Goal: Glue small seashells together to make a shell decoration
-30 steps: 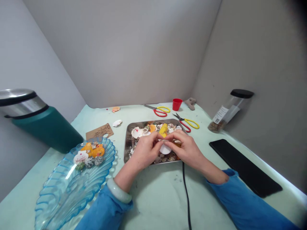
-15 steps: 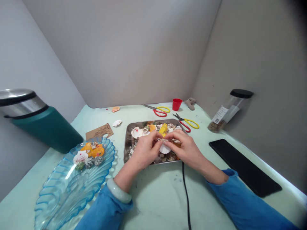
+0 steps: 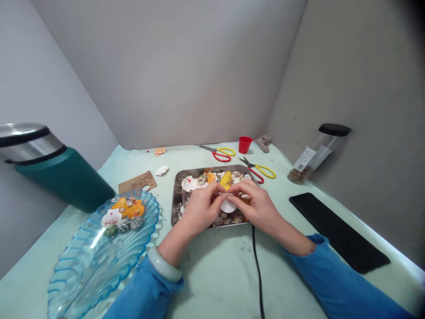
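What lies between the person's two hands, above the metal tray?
In the head view, a white shell lies there, held by the left hand and right hand over the tray.

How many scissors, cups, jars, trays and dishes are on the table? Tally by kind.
Scissors: 2
Red cup: 1
Clear jar: 1
Metal tray: 1
Blue dish: 1
Total: 6
The left hand and right hand pinch a white shell over the tray.
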A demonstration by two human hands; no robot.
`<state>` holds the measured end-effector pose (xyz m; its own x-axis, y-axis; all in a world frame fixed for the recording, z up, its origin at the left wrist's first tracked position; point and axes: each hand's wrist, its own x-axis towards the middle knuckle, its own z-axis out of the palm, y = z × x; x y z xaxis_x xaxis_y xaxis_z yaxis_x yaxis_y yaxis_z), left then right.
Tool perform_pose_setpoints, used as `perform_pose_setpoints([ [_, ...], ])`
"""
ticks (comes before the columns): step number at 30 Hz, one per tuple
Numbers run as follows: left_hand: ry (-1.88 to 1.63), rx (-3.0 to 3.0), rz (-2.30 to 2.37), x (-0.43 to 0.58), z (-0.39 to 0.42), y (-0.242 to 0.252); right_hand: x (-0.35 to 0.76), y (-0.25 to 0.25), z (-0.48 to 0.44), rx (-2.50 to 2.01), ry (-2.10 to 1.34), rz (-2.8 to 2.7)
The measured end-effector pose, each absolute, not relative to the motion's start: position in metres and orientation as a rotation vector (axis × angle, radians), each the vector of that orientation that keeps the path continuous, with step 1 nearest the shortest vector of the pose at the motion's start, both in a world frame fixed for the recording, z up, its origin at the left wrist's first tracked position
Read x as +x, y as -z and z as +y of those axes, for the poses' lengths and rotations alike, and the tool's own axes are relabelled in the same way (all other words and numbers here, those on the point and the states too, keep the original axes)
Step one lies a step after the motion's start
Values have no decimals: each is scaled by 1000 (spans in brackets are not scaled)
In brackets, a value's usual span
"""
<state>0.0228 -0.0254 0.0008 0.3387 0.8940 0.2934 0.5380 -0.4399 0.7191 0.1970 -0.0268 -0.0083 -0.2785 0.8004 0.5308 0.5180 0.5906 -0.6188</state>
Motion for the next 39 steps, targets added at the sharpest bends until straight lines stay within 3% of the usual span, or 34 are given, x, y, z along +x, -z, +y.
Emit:
perform_pose_setpoints([
  [39,-903,2115,1290,24,-27,-3,197,8,-27,-1118,-437,-1968],
])
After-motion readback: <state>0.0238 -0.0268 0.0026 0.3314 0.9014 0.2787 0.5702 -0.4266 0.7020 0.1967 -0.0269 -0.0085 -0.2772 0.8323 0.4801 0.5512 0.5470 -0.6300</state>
